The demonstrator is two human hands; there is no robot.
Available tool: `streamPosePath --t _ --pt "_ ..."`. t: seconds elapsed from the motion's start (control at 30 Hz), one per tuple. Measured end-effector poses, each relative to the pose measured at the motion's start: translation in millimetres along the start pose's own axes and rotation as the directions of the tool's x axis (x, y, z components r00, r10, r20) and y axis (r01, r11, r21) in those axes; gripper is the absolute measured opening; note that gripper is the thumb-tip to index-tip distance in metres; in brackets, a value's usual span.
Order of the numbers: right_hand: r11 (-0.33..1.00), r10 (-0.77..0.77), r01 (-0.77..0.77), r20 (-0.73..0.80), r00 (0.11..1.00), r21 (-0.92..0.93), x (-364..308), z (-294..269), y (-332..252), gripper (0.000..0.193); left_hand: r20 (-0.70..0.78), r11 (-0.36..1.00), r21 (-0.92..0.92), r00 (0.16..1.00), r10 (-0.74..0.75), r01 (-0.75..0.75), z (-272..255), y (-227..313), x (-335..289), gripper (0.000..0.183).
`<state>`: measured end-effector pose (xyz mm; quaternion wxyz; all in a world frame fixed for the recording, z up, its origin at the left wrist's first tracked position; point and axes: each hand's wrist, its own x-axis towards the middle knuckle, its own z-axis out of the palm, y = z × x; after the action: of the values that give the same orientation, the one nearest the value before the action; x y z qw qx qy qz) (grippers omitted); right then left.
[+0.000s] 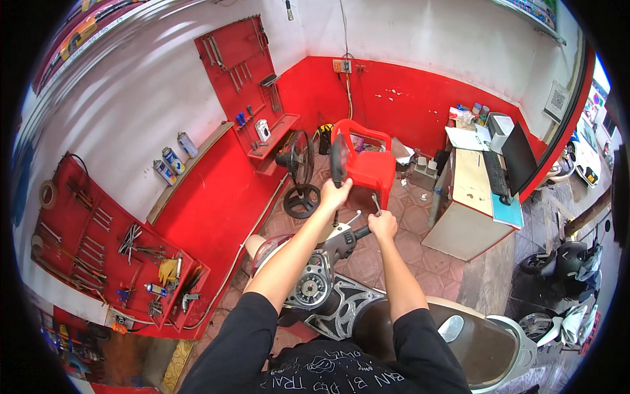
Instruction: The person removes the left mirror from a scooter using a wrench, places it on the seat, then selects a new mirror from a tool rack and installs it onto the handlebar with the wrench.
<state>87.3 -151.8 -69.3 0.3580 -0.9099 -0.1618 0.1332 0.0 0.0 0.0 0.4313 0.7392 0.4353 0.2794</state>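
Note:
My left hand is closed round the stem of a black rear-view mirror, which stands upright above the handlebar of a scooter. To its right, my right hand grips a metal wrench, its jaw end pointing up and away from me. The wrench is apart from the mirror stem. Below my hands are the brake lever, the black handgrip and the round speedometer. A shiny oval mirror lies on the brown scooter seat.
Ahead stand a red plastic chair and a black fan. A desk with keyboard and monitor is at the right. Red tool boards with wrenches and a shelf with spray cans line the left wall.

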Motion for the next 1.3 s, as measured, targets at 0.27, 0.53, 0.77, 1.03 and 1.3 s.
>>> streamPosePath --t 0.27,0.53,0.77,1.03,1.3 --pt "0.947 -0.300 0.320 -0.336 0.893 0.005 29 16 33 0.028 0.132 0.871 0.141 0.881 0.455 -0.471 11 53 -79 0.024" --pt "0.998 0.032 -0.031 -0.021 0.999 0.058 15 2 14 0.032 -0.101 0.814 -0.578 0.984 -0.145 0.060 -33 10 -78 0.056" --pt "0.990 0.051 -0.051 0.000 0.999 0.129 17 3 18 0.031 -0.150 0.948 -0.204 0.949 -0.277 0.245 -9 26 -5 0.051" --pt "0.987 0.053 -0.049 -0.021 0.998 0.155 30 26 43 0.031 0.100 0.901 0.220 0.927 0.361 -0.374 28 58 -69 0.025" --pt "0.982 0.103 -0.101 -0.001 0.995 0.157 11 0 20 0.033 -0.360 0.896 -0.421 0.933 -0.023 -0.140 -10 21 -92 0.046"
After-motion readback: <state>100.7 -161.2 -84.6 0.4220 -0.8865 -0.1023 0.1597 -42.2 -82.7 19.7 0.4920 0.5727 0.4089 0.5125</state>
